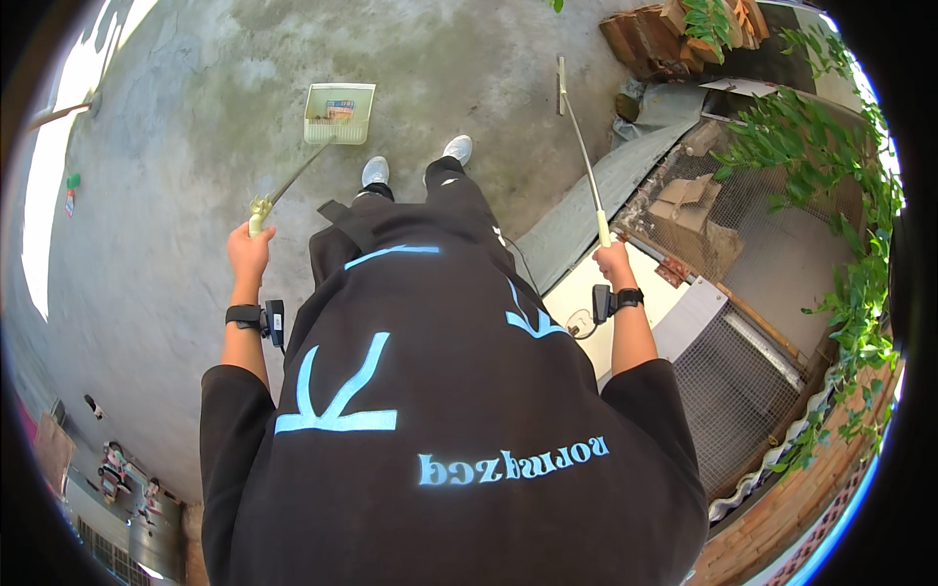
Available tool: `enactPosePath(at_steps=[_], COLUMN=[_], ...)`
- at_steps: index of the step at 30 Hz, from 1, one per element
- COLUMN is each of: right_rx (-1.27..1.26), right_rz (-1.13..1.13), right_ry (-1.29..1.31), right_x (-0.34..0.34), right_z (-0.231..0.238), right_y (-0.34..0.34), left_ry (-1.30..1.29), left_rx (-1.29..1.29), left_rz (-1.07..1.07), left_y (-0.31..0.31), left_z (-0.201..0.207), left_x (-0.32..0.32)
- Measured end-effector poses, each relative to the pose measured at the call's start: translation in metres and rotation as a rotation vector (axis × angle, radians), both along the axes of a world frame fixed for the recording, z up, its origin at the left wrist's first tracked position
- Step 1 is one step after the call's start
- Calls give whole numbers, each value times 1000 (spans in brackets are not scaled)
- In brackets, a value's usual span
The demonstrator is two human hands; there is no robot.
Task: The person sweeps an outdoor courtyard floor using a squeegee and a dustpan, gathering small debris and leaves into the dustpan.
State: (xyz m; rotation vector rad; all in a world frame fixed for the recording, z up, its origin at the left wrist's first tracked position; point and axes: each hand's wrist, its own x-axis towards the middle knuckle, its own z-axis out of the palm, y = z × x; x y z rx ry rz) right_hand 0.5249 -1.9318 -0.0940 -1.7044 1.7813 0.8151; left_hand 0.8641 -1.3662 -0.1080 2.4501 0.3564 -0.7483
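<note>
My left hand [248, 256] is closed around the pale yellow handle of a long-handled dustpan [317, 125]. Its light green, open pan rests on the concrete ahead of my feet, with a coloured label inside. On the other side, my right hand [613, 264] grips the pale handle end of a long thin broom [583, 146]. The broom's grey stick runs forward to a narrow head, seen nearly edge-on, far ahead on the right. Broom head and dustpan are well apart. Whether any dirt lies in the pan is too small to tell.
Grey concrete floor [195, 176] spreads ahead and left. Along the right stand wire-mesh cages [743, 400], a grey sheet [586, 195], a torn cardboard box [684, 200] and leafy branches [801, 146]. Stacked bricks [650, 44] lie far right. A small bottle [70, 200] is at far left.
</note>
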Motion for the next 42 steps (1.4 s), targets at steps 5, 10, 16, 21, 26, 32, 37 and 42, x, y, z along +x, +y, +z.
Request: enactPosePath(at_steps=[5,10,16,21,26,32,37,42], right_rx=[108,414,509,395,166,95,381,419], right_rz=[187,-12,84,-155,38,277,181,446], right_ry=[118,-20,10,-21,19,28,23,99], right_x=[14,86,45,0,5,3,56,66], right_z=[-83,-47,18,84,84,-26,-23,40], right_y=[3,30,46,-41,-15,54,91,86], left_ry=[-4,74,-7,-55,-69,-89,-73,-54], left_rx=[61,-1,18,49,126,250,259,259], left_rz=[-72,40,-45,-149,-251,-462,-504,-523], left_y=[-16,-18,-41,-61,-77,-83,-87,-87], left_z=[16,13,-8,-9,3,16,15,7], left_x=[4,-1,16,37,57,56,52,47])
